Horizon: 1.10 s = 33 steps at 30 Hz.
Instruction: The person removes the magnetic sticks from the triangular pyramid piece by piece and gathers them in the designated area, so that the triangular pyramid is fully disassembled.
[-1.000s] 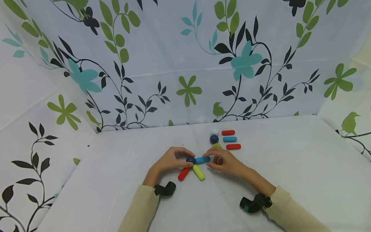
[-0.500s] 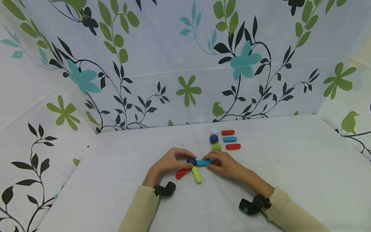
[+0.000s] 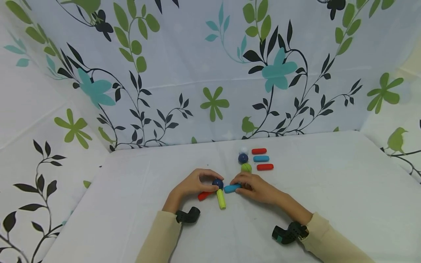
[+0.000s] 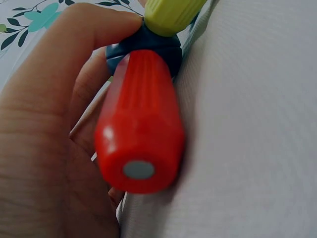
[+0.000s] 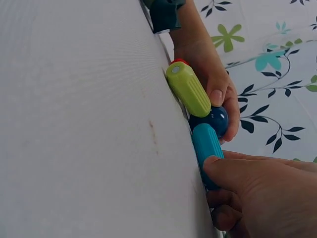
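Note:
My left hand pinches a dark blue ball between thumb and fingers. A red magnetic stick, with a grey disc in its end, meets the ball under the thumb. Against the ball's near side lies a yellow-green magnetic stick. My right hand pinches a light blue magnetic stick between thumb and fingers, its free end close to the ball. Whether that end touches the ball I cannot tell. The fingers hide its other end.
Beyond my right hand, a white ball, another dark blue ball and a green ball form a column. Beside them lie a red stick, a blue stick and a second red stick. White cloth covers the table.
The light blue stick's ball-side end has shifted from against the ball to slightly nearer me. The red and yellow-green sticks have swung clockwise with the ball. Both hands keep their grips.

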Tool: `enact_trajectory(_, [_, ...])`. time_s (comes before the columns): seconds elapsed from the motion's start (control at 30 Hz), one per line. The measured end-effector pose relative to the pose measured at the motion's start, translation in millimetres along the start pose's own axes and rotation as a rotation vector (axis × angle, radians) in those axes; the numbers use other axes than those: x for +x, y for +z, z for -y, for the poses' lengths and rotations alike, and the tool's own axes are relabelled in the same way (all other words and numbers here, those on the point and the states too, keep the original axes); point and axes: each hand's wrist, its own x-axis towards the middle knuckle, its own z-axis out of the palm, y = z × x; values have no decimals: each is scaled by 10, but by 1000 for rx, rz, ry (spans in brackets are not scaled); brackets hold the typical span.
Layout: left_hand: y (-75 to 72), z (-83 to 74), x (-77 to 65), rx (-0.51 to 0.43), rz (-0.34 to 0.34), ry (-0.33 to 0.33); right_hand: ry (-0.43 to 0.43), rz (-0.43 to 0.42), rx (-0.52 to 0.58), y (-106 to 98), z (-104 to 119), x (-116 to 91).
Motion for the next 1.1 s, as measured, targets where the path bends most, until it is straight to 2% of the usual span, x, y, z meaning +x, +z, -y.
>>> enact_trajectory(0.4, [21,10,-12,22,-4,-23,34,-53,71,30,-8,-68])
enact_trajectory(0.7, [-17,13,-16,22,-30,-8,77,-38,76,-50,40,-63])
enact_trajectory(0.83, [-24,28,-14,14,-23,-11,70,-22,72,-75,45,-78])
enact_trajectory(1.1, [-5,26,-7,26,-16,-25,67,-42,38,-150,31,-191])
